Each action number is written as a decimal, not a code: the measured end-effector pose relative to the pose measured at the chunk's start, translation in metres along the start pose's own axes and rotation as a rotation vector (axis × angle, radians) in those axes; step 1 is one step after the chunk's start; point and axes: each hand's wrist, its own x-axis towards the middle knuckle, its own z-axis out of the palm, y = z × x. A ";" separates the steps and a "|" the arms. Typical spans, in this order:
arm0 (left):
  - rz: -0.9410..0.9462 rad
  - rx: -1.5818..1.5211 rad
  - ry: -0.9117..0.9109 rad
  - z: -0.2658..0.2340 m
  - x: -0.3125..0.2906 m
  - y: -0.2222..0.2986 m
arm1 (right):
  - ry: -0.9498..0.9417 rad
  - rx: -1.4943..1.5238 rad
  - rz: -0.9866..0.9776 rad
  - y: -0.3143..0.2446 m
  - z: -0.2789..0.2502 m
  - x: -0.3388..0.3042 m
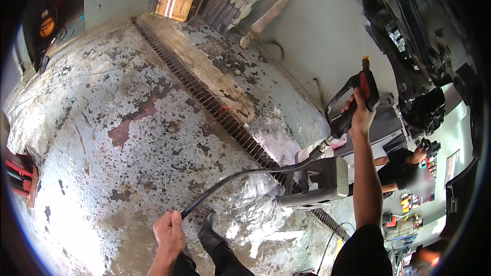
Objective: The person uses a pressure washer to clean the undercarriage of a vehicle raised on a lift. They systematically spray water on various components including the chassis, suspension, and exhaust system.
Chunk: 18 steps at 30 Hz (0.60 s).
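Your step in hand looks like aiming the spray gun (371,93), raised at your right beside dark mechanical parts (424,110); your right hand (359,110) wraps its grip, while your left hand (170,232), well apart, grasps the black hose (245,171). The next move likely calls for a steady wrist and slack hose. Its long axis slants from the hose coupling (323,146) up and rightward, yellow tip (365,60) pointing away from you.
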 end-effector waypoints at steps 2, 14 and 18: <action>0.001 0.017 -0.007 -0.001 -0.004 0.001 | -0.021 0.000 0.006 0.002 -0.009 -0.009; 0.102 -0.127 0.177 -0.010 -0.042 -0.061 | -0.004 0.173 0.031 0.037 -0.070 -0.078; 0.236 0.166 0.114 0.002 -0.053 -0.031 | -0.108 0.197 -0.002 0.071 -0.103 -0.115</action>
